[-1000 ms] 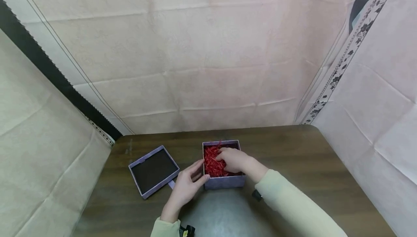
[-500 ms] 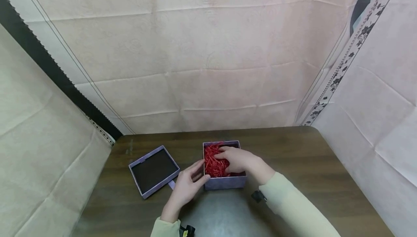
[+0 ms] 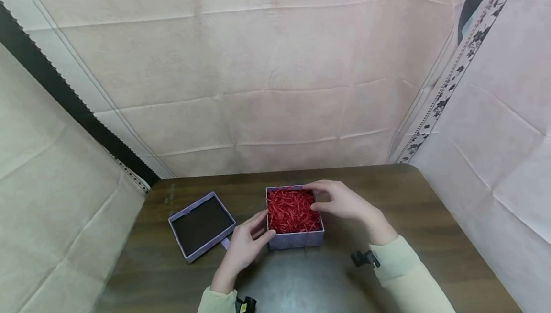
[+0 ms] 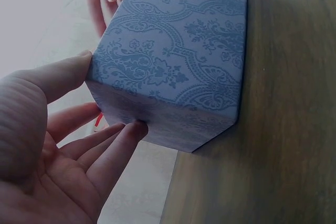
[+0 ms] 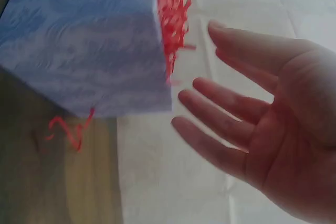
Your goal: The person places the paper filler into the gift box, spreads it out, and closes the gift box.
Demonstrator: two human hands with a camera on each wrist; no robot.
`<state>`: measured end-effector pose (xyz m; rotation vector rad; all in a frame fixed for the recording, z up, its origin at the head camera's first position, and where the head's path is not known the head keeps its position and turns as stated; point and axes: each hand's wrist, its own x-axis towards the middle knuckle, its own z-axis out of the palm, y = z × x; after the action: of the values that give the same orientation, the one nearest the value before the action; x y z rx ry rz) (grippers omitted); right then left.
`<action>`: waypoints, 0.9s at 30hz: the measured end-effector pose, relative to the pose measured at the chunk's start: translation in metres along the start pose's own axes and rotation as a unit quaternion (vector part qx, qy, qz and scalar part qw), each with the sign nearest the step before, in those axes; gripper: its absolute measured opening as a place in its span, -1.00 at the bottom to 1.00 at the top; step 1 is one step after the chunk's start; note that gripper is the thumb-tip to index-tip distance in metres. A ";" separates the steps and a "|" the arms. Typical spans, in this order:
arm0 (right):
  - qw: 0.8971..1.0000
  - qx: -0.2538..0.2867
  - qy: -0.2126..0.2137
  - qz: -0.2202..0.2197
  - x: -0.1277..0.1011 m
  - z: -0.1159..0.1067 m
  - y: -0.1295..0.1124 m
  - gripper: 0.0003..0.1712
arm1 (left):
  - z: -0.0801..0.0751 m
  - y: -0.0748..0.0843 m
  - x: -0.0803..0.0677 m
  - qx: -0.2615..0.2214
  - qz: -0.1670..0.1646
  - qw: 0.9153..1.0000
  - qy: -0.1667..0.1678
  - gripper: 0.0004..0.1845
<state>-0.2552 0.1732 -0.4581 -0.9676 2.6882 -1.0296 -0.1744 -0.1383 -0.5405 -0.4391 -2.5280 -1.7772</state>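
Note:
A lavender patterned box (image 3: 297,241), open at the top, stands on the table, filled to the rim with red shredded paper (image 3: 292,210). My left hand (image 3: 243,246) holds its near left corner; in the left wrist view the thumb lies at the rim and the fingers press the side wall (image 4: 163,121). Over the box's right rim is my right hand (image 3: 342,200), fingers spread and loosely bent, holding nothing. In the right wrist view, its fingertips (image 5: 184,124) are apart from the box, and a loose red strand (image 5: 79,135) shows by the box's lower edge.
A shallow lavender lid (image 3: 212,245) with a black inside lies tilted to the left of the box, with a short ribbon tab (image 3: 225,243) by its near edge. The wooden table (image 3: 387,193) ends at a pale cloth backdrop (image 3: 280,112), with more cloth along both sides.
My right hand has come up out of the box and moved right, to its rim. The red shredded paper now covers the whole top evenly. My left hand stays at the corner.

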 end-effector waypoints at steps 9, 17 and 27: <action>0.996 0.054 0.028 0.063 -0.015 0.010 0.038 -0.43 | -0.002 -0.001 0.000 0.001 -0.003 1.000 0.005 -0.33; 0.992 -0.041 -0.008 0.116 -0.009 0.042 0.075 -0.13 | -0.001 0.000 0.000 0.001 -0.009 1.000 0.006 -0.34; 0.989 -0.085 0.005 0.118 0.000 0.053 0.084 -0.72 | 0.002 0.001 0.000 0.005 -0.007 1.000 0.006 -0.35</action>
<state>-0.2826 0.1910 -0.5520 -0.6443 2.8486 -0.7722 -0.1736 -0.1363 -0.5404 -0.4117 -2.5378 -1.7643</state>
